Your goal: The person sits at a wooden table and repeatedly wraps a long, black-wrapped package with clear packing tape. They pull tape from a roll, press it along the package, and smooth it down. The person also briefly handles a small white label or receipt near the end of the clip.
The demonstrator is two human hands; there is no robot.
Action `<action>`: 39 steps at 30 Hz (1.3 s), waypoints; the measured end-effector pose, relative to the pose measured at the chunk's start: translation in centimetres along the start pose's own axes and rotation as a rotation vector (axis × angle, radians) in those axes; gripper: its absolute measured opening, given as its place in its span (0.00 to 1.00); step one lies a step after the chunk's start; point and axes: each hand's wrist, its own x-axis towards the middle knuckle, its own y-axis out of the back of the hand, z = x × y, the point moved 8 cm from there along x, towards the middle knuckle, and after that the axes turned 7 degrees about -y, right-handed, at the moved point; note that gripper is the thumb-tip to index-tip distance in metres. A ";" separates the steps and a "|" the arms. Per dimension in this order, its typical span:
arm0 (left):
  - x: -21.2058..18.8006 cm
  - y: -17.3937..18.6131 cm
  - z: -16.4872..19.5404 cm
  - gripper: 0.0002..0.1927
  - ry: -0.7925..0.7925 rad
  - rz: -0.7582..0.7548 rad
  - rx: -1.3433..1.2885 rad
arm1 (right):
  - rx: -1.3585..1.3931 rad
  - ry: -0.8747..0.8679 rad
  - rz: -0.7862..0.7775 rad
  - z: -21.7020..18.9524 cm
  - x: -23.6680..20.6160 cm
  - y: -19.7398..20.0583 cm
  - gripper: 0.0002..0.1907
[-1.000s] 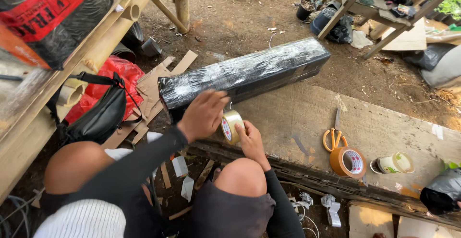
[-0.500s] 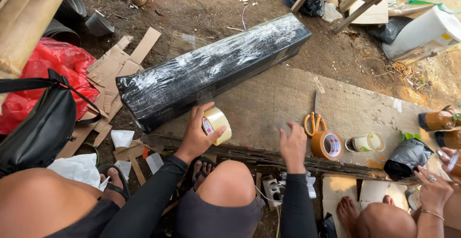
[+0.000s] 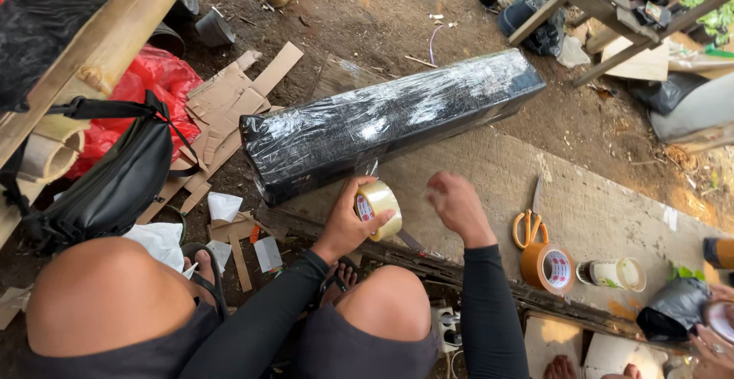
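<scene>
By my left hand (image 3: 345,226) I see a glossy roll of clear plastic tape (image 3: 378,209), and just beyond it a long black box (image 3: 390,123) under shiny, crinkled plastic film. Under my right hand (image 3: 459,207) the grey concrete slab (image 3: 489,173) looks matt and rough; left of both lie matt brown cardboard scraps (image 3: 229,111).

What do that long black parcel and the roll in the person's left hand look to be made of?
The long black parcel looks wrapped in clear plastic film: glossy, wrinkled, with white glare; what lies beneath cannot be told. The tape roll in the left hand seems to be clear, yellowish plastic tape, shiny at the edge, probably on a card core.
</scene>
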 end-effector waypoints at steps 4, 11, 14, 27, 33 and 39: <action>0.1 0.2 0.8 0.29 -0.090 0.017 0.044 | 0.085 -0.220 -0.318 1.1 -3.3 -4.1 0.18; 0.1 0.4 0.7 0.28 -0.064 0.046 0.004 | 0.311 -0.356 -0.155 2.1 -6.8 -5.4 0.10; 0.1 0.3 0.7 0.28 -0.080 0.056 -0.010 | 0.247 -0.070 0.131 -1.3 -4.2 -0.8 0.07; 0.0 -0.1 -0.9 0.32 0.079 0.037 -0.065 | -0.129 0.383 0.039 -7.1 3.2 -2.0 0.08; 0.3 -0.3 -1.2 0.36 0.093 0.027 -0.086 | -0.468 0.271 0.112 -4.9 4.8 0.3 0.18; 0.2 -0.1 -2.6 0.37 0.179 0.051 -0.054 | -0.449 0.787 0.218 -12.5 8.2 -0.8 0.52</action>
